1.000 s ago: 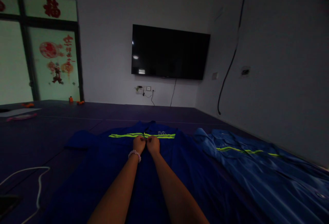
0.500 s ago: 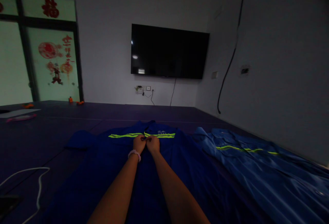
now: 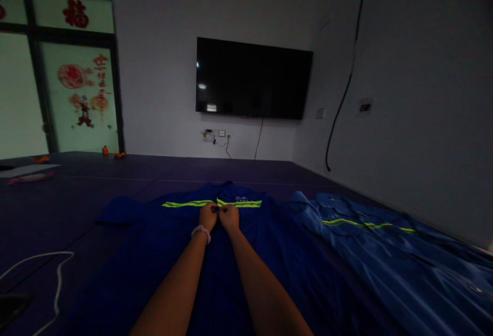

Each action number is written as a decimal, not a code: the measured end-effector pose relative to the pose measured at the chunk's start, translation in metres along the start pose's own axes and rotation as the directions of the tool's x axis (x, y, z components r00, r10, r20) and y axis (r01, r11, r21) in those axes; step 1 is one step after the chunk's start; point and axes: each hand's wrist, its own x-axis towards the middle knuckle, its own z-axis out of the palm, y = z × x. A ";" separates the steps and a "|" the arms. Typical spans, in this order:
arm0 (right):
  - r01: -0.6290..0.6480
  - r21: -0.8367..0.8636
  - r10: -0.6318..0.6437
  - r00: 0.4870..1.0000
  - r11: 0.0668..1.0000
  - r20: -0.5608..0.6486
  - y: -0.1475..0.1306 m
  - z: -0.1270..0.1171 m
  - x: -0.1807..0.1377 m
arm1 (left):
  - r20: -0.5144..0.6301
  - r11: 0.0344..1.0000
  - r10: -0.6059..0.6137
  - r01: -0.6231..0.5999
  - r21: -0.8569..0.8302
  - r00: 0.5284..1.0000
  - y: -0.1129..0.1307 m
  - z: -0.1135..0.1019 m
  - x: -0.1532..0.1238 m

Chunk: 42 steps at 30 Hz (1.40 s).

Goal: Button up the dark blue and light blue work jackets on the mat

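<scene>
A dark blue work jacket (image 3: 169,243) with yellow-green reflective stripes lies spread on the dark floor, its collar pointing away from me. My left hand (image 3: 208,215), with a pale scrunchie on the wrist, pinches the front edge of the jacket at the chest stripe. Right beside it, my right hand (image 3: 230,217) pinches the other front edge, fingertips almost touching the left ones. Whatever small fastening may be between the fingers is too dark and small to make out. White lettering shows on the chest above my right hand.
To the right lies a second, lighter blue work garment (image 3: 377,243) with a yellow stripe. A white cable (image 3: 58,279) and a dark device (image 3: 13,305) are at the lower left. Small orange objects (image 3: 120,155) sit by the door; a television (image 3: 254,79) hangs on the wall.
Both hands stay in nearly the same place at the chest stripe, with only slight finger movement. The jacket lies as before.
</scene>
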 end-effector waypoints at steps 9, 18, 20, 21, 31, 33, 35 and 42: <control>-0.012 0.041 0.014 1.000 0.999 -0.026 0.000 0.001 0.000 | -0.005 1.000 0.024 -0.024 -0.003 1.000 0.000 -0.001 0.000; -0.002 0.062 0.003 1.000 0.998 -0.008 0.002 0.002 0.001 | 0.014 0.999 0.042 -0.042 -0.005 0.999 -0.001 0.001 -0.001; 0.002 0.064 -0.001 1.000 0.998 -0.005 0.003 0.003 0.001 | 0.021 0.999 0.047 -0.047 -0.004 0.999 -0.001 0.001 -0.001; 0.003 0.067 -0.003 1.000 0.998 -0.004 0.003 0.003 0.001 | 0.023 0.999 0.050 -0.050 -0.002 0.998 -0.001 0.001 -0.001; 0.005 0.123 -0.002 1.000 0.992 -0.025 0.005 0.006 0.003 | 0.014 0.998 0.057 -0.057 0.003 0.998 0.001 -0.002 -0.001; 0.005 0.131 -0.001 0.999 0.991 -0.034 0.004 0.005 0.003 | 0.011 0.998 0.055 -0.055 0.001 0.998 0.001 -0.001 -0.001; 0.001 0.143 0.006 0.999 0.990 -0.046 0.003 0.004 0.003 | 0.008 0.999 0.051 -0.051 -0.001 0.999 -0.001 0.000 0.000; -0.031 0.204 0.047 0.996 0.978 -0.072 0.003 0.002 0.002 | 0.002 0.999 0.035 -0.035 0.012 0.999 -0.005 0.003 0.000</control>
